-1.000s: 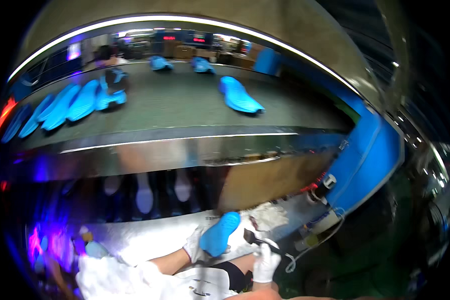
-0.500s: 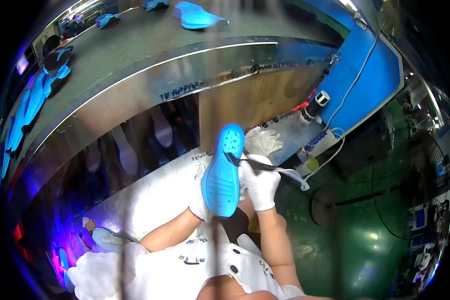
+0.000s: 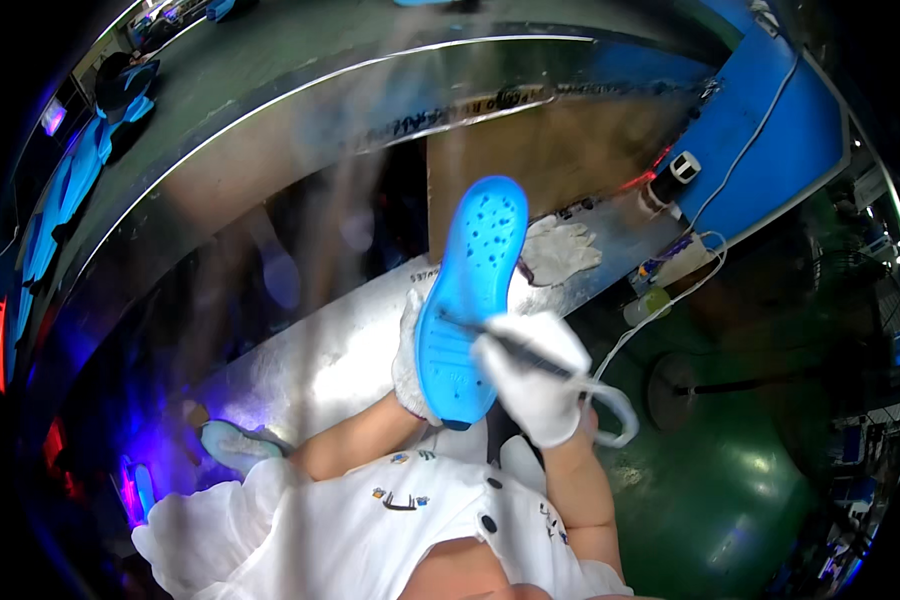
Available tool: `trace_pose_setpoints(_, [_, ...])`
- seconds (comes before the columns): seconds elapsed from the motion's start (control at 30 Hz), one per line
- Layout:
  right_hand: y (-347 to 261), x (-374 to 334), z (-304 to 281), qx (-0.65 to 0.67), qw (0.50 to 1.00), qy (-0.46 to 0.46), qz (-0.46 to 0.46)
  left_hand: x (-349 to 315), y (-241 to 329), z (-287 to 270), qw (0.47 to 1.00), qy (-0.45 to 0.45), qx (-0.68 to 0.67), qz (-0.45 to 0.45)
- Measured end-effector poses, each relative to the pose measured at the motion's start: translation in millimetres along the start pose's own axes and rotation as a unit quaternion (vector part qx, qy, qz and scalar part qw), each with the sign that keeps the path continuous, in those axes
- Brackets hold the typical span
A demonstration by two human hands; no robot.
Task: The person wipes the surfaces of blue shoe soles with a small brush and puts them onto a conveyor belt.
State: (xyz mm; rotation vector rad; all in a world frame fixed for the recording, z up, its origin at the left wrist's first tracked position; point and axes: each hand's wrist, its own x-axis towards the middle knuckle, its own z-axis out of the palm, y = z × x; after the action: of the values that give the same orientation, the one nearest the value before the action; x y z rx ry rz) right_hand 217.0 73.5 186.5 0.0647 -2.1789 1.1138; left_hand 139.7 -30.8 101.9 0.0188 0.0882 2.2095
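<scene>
The person's gloved left hand (image 3: 408, 355) grips the near-left edge of a blue shoe sole (image 3: 485, 260), fingertips hidden behind it. The gloved right hand (image 3: 540, 375) has its fingers closed around a slim dark tool (image 3: 525, 352), its tip leftward of them, over the sole's face. Beyond the right fingers lies a loose white glove (image 3: 562, 250).

I see a white glove (image 3: 562, 252) lying near a brown board (image 3: 545, 150). A blue panel (image 3: 800, 145) stands to my right.
</scene>
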Motion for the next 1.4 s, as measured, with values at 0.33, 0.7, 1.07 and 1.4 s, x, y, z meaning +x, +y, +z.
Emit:
trace_pose_setpoints(0.33, [16.9, -10.5, 5.4, -0.046, 0.999, -0.01, -0.023, 1.5, 3.6, -23.0, 0.994, 0.037, 0.09, 0.04])
trace_pose_setpoints(0.7, [-4.4, -49.7, 12.4, 0.003, 0.989, -0.046, -0.141, 4.3, 6.4, -2.9, 0.995, -0.058, 0.024, -0.082])
trace_pose_setpoints(1.07, [17.1, -50.5, 23.0, 0.122, 0.979, -0.027, 0.161, 12.1, 41.6, -18.9, 0.977, -0.15, 0.141, -0.056])
trace_pose_setpoints(1.4, [7.0, -26.2, 26.3, 0.053, 0.97, -0.223, -0.078, 56.1, 99.7, -52.4, 0.922, -0.287, 0.203, -0.162])
